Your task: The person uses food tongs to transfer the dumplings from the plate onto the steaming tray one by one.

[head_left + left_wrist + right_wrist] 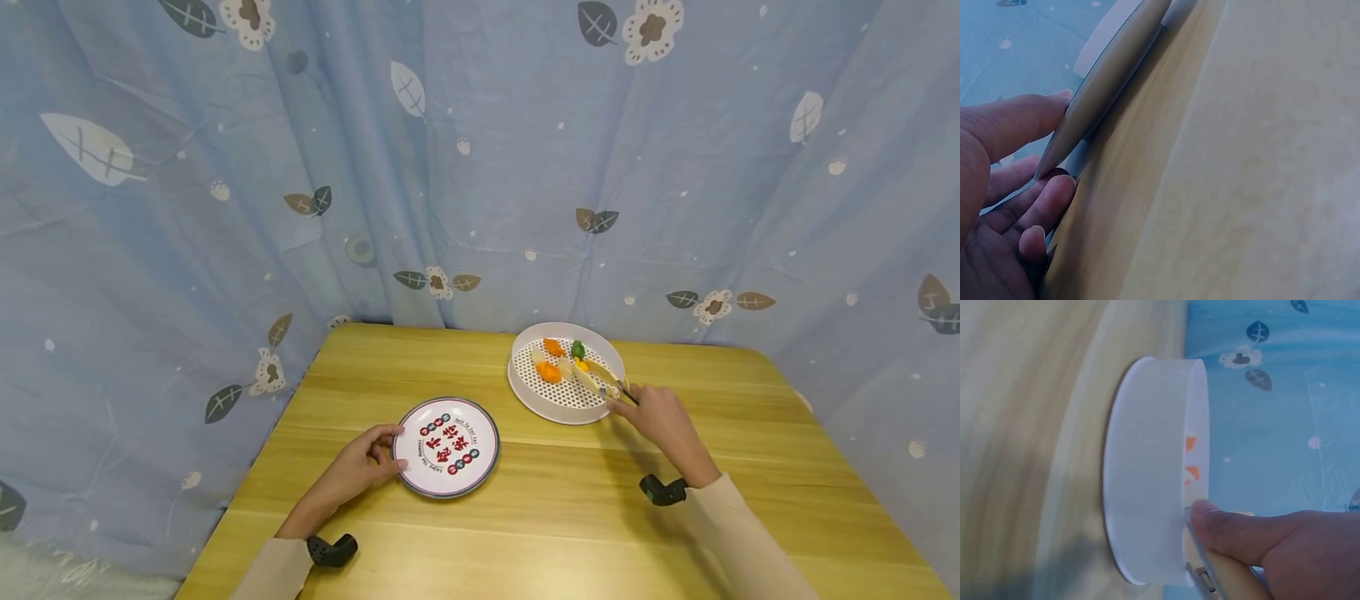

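Observation:
A white plate with red lettering and a dark rim lies on the table, and my left hand holds its left edge. In the left wrist view, the thumb meets the plate at its rim while the other fingers curl by the edge. My right hand grips tongs with pale tan arms. The tongs reach over the wall of a round white steamer basket, their tips beside a small yellow piece. Whether they pinch it, I cannot tell. In the right wrist view, my right thumb presses the tongs.
Orange pieces, a green piece and pale pieces lie on the basket's perforated floor. The wooden table ends at a blue patterned curtain behind the basket. Each wrist carries a black camera mount.

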The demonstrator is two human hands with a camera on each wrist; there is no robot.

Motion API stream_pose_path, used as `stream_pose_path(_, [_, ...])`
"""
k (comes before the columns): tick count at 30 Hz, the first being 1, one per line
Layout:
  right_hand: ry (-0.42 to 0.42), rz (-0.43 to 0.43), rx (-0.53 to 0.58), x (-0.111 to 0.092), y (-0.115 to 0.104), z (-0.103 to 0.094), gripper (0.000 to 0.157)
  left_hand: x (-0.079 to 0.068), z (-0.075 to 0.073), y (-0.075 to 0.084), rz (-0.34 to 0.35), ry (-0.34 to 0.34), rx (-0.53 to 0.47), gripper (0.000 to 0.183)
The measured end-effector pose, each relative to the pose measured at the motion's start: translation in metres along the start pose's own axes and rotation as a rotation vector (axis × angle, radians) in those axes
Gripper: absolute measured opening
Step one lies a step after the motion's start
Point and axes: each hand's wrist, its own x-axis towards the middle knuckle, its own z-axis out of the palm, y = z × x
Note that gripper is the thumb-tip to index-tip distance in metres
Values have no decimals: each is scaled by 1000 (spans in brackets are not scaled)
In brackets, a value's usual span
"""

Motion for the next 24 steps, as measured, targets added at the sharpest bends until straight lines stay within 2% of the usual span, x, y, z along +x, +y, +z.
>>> stream_pose_path(3, [-23, 20, -2, 2, -2, -3, 44, 0, 0, 0, 16, -4, 10, 58])
stream_pose_path(6, [-37, 35, -5, 3, -4, -5, 45, 1, 0, -1, 31, -4, 23, 58])
stream_pose_path(12, [-51, 38, -3, 1, -4, -6, 46, 0, 0, -1, 9, -3, 12, 58])
stream_pose_path(19, [-36, 42, 30, -3, -3, -7, 40, 0, 0, 1, 18, -6, -2, 57])
stream_pose_path(24, [-20, 48, 45, -6, -1, -9, 49, -1, 2, 3, 15, 10, -2, 56])
